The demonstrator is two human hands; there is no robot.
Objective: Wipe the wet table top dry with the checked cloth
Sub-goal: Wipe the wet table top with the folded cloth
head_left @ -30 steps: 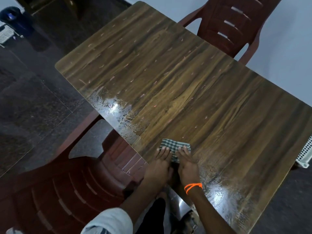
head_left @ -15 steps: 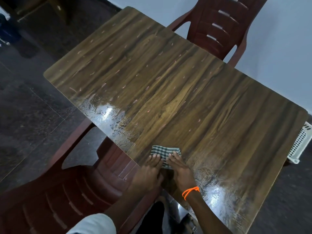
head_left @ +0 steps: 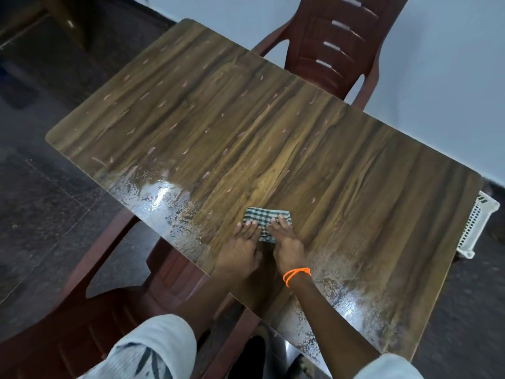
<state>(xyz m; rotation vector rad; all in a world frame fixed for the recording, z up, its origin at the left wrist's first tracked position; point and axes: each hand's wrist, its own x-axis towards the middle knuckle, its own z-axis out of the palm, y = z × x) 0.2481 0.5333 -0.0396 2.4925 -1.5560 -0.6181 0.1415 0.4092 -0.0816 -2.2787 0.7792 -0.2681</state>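
Note:
A folded green-and-white checked cloth [head_left: 266,218] lies flat on the brown wood-grain table top [head_left: 273,138], close to the near edge. My left hand [head_left: 241,247] and my right hand [head_left: 287,242] press side by side on the cloth's near half with straight fingers. An orange band circles my right wrist. Water glistens along the near edge, in one patch left of the cloth [head_left: 164,203] and another at the right near corner [head_left: 349,310].
A dark red plastic chair [head_left: 338,47] stands at the table's far side and another [head_left: 90,324] at the near left, partly under the table. A white slotted basket [head_left: 475,225] sits beyond the right end. The floor is dark.
Both hands have pushed the cloth a little farther from the near edge onto the table. The camera has shifted, so the table sits more centred in view.

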